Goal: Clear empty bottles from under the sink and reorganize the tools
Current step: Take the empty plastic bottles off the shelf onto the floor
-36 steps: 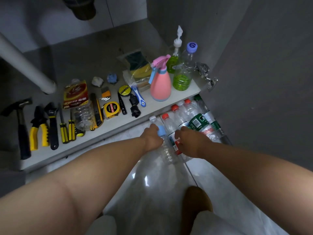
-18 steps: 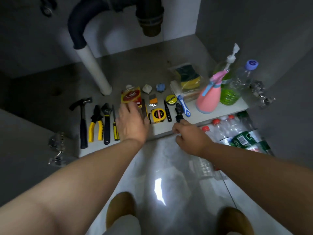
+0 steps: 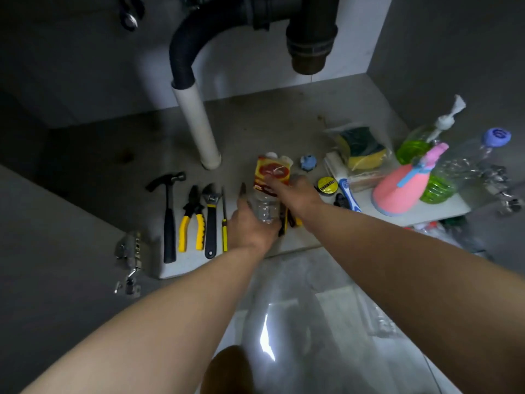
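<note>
A clear empty bottle (image 3: 264, 207) lies on the cabinet floor among the tools, and my left hand (image 3: 248, 226) grips it from the near side with the thumb raised. My right hand (image 3: 297, 193) reaches over the bottle's far end, its fingers stretched onto the lower edge of a red and yellow packet (image 3: 272, 172). Left of the hands, a hammer (image 3: 170, 220), yellow pliers (image 3: 193, 220), a wrench (image 3: 210, 223) and a screwdriver (image 3: 224, 223) lie in a row. More empty bottles (image 3: 443, 231) lie on the tiled floor at the right, mostly hidden by my right arm.
A white drain pipe (image 3: 199, 126) stands behind the tools, under a black hose. At the right stand a pink spray bottle (image 3: 403, 189), a green soap pump (image 3: 417, 143), a purple-capped bottle (image 3: 468, 163) and a sponge pack (image 3: 360, 149). A tape roll (image 3: 326, 184) lies near my right hand. Door hinge (image 3: 129, 260) at left.
Both hands left the bottles on the floor and moved up into the cabinet. My left hand now grips the clear bottle, and my right hand has reached the packet.
</note>
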Demonstrator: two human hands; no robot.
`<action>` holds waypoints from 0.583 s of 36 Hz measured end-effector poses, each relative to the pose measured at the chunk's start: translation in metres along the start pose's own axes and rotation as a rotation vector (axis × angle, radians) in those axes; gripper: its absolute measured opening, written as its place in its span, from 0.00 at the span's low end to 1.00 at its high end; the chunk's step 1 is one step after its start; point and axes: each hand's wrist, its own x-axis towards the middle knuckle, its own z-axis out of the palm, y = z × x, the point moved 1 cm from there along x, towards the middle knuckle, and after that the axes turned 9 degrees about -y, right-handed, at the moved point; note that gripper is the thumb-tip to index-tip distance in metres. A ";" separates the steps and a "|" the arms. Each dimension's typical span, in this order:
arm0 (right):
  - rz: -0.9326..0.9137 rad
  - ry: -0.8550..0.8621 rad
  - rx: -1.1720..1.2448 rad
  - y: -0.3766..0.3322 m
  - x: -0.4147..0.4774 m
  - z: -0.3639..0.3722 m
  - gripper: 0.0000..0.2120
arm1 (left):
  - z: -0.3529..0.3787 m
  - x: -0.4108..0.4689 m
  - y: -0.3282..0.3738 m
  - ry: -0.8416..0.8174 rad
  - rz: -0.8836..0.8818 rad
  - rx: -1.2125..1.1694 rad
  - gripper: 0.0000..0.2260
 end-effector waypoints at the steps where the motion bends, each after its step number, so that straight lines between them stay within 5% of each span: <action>1: 0.032 0.017 0.015 -0.002 0.003 0.001 0.33 | 0.000 -0.001 -0.002 -0.011 0.016 -0.004 0.37; 10: 0.042 0.063 0.108 0.003 -0.002 -0.005 0.06 | -0.008 -0.013 -0.012 -0.095 0.095 -0.083 0.37; 17: 0.080 -0.137 0.307 0.013 -0.042 -0.054 0.06 | -0.013 -0.030 0.004 -0.130 0.211 -0.128 0.23; 21: 0.165 -0.224 0.268 0.032 -0.073 -0.113 0.07 | 0.000 -0.048 0.021 -0.254 0.302 -0.128 0.23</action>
